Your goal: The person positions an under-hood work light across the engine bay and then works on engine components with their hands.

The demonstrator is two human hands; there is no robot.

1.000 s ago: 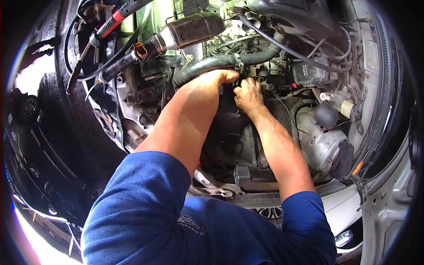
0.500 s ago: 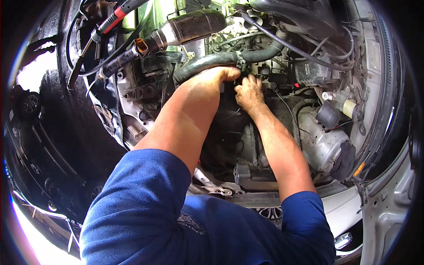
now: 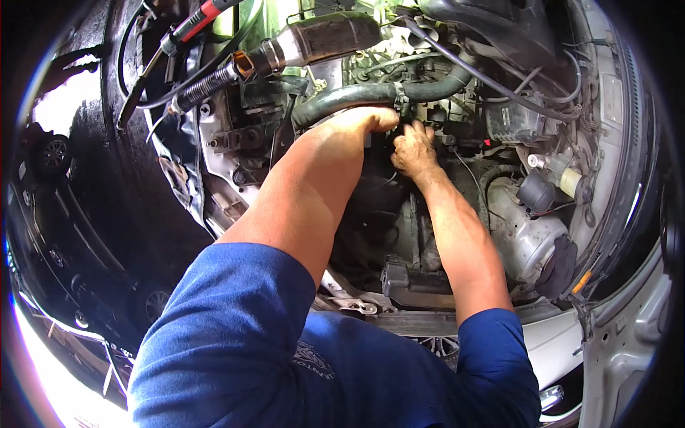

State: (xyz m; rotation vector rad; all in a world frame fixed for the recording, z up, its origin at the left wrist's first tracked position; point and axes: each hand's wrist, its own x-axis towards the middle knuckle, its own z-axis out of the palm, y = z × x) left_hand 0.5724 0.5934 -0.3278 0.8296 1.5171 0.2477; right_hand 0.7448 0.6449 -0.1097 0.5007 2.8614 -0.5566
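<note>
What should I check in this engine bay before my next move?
1. Left hand free of the hose: cannot tell; they're close, contact unclear.
2. Right hand grip: cannot tell; its fingertips are hard to make out.
3. Clamp on the hose: ok, though tightness cannot be told.
4. Red-black tool away from both hands: ok.
5. Sleeves well short of both hands: ok.

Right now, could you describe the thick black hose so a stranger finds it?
In the engine bay, find the left hand. Just beyond it curves the thick black hose, banded by a clamp and smooth, unlike the corrugated tube farther left.
</note>
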